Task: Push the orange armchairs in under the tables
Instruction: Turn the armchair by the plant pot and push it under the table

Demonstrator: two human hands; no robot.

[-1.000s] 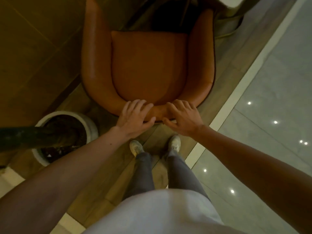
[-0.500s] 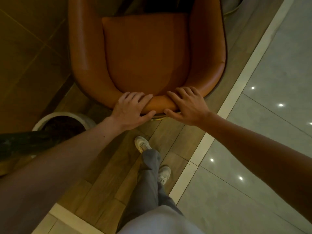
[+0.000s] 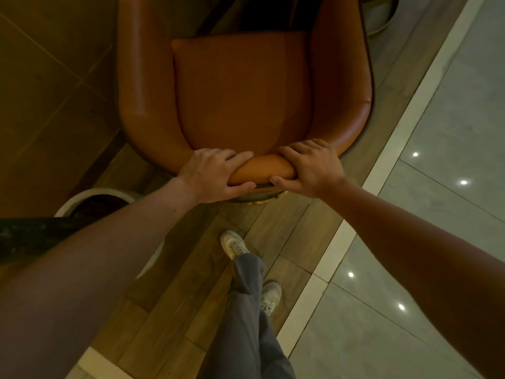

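From your head camera, the orange armchair [image 3: 240, 94] stands on the wood-plank floor [image 3: 175, 318] straight ahead of you, its backrest nearest. Your left hand [image 3: 213, 173] and right hand [image 3: 308, 168] each have a closed grip on the backrest's top edge, fingers over the front, thumbs behind. A white planter [image 3: 90, 195] sits just left of the chair.

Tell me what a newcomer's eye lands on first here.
The orange armchair fills the upper middle, seen from above. The left hand and right hand grip the top of its backrest side by side. A white planter stands at the left beside it.
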